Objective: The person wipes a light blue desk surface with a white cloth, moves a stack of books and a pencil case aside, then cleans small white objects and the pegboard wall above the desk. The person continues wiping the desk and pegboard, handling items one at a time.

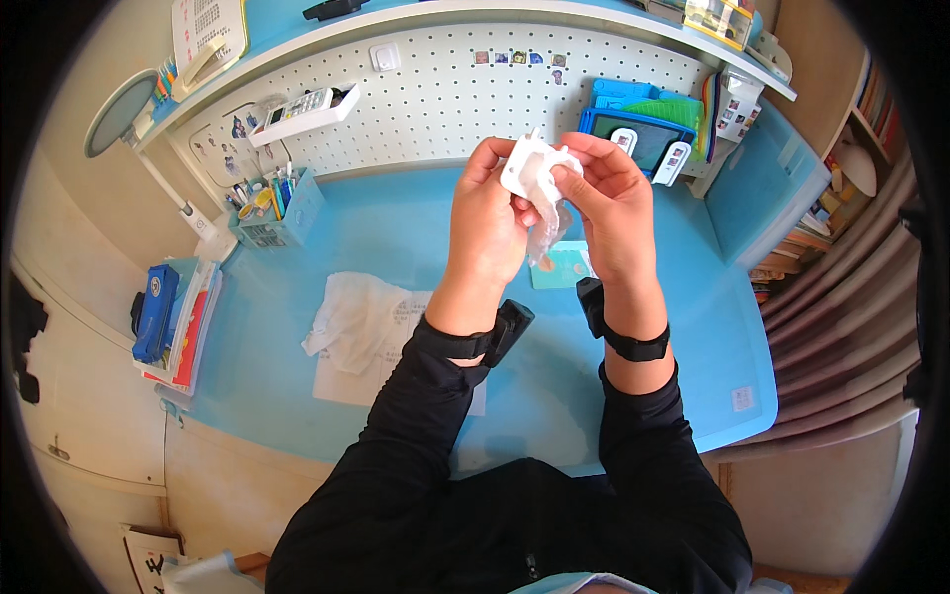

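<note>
Above the far part of the blue desk, my left hand [486, 211] grips a small white plastic piece [513, 177] with a rounded plate and a short peg on top. My right hand [612, 197] pinches a crumpled white tissue [548, 215] against that piece, and the tissue's end dangles below the fingers. The exact shape of the plastic piece is partly hidden by tissue and fingers. Beneath the hands lies a green card or booklet [557, 269]. A second, spread-out tissue [360, 319] rests on sheets of paper with writing [401, 386], left of my left forearm.
A pen box [286, 219], a desk lamp [159, 174] and a stack of folders with a blue pencil case [156, 312] line the left side. Behind stands a white pegboard [445, 96] holding a tray with a remote control [300, 108] and a blue-framed tablet [631, 137].
</note>
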Available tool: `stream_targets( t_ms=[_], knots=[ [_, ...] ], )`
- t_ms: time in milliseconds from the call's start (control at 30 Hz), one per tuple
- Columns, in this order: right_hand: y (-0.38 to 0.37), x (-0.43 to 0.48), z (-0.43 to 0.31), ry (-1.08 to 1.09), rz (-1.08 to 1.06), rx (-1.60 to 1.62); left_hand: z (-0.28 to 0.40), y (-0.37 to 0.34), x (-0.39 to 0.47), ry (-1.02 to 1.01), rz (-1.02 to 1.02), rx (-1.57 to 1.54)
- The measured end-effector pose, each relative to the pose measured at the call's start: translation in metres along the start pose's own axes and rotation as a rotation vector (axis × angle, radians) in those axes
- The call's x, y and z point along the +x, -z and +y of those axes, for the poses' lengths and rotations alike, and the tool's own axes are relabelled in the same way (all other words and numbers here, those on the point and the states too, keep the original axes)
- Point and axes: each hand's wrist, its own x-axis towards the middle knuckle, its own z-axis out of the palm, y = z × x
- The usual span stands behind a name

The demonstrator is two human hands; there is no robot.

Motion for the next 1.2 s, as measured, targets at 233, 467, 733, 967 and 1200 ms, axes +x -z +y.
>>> stream_targets(
  t_ms=[233,467,733,967,1200],
  knots=[
    [0.004,-0.007,-0.006,0.074,0.014,-0.017,0.002,-0.02,-0.016,-0.011,0.015,0.091],
    [0.005,0.003,-0.002,0.02,-0.097,0.208,0.0,-0.016,0.011,-0.11,-0.032,-0.018],
    [0.003,0.003,-0.001,0.142,-0.125,0.012,-0.017,-0.019,0.007,-0.139,0.051,0.021],
    [0.016,0.006,-0.008,0.067,-0.183,-0.051,-0.016,-0.006,0.004,-0.091,-0.059,-0.016],
    [0.027,0.007,-0.015,0.057,-0.176,-0.021,-0.001,0.001,0.005,-0.025,-0.14,-0.236]
  ],
)
